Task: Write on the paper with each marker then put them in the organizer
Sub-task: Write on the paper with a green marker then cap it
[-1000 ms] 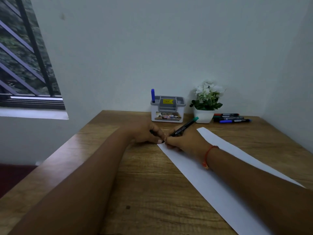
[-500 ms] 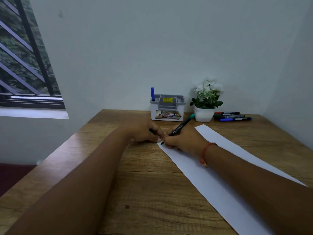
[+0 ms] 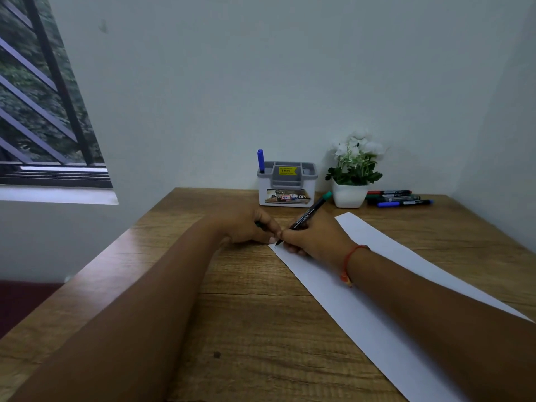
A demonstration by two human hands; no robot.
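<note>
The fingers [image 3: 290, 237] of the right hand [image 3: 314, 236] are curled round the black barrel of a green marker [image 3: 308, 213], which is gripped low, near its tip. The tip is set on the near left corner of the paper [image 3: 319, 280], a long white sheet laid slantwise across the wooden table [image 3: 261, 329]. White lettering is printed along the barrel, but it is too small to be read. A red thread bracelet [image 3: 351, 256] is worn on the right wrist.

Just beside it, with fingertips almost touching, the left hand [image 3: 246, 224] is rested on the table, its fingers closed round a small dark green cap [image 3: 259, 224].

Farther back, against the wall, a grey and white organizer [image 3: 287, 185] is stood. A yellow price sticker [image 3: 287, 170] reading "49.00" is stuck on its grey insert, and the letters "OP" can be made out on the picture label across its front. One blue marker [image 3: 260, 160] is stood upright in its left compartment. To the right, a potted plant [image 3: 352, 169] with white flowers is placed, and beside the pot several capped markers [image 3: 400, 197] in red, green and blue are laid flat.

A barred window [image 3: 43, 111] is seen at far left.

A second earlier the marker's tip was hidden between the two hands; now it is exposed and resting on the paper. Otherwise the hands and everything else are placed as before.
</note>
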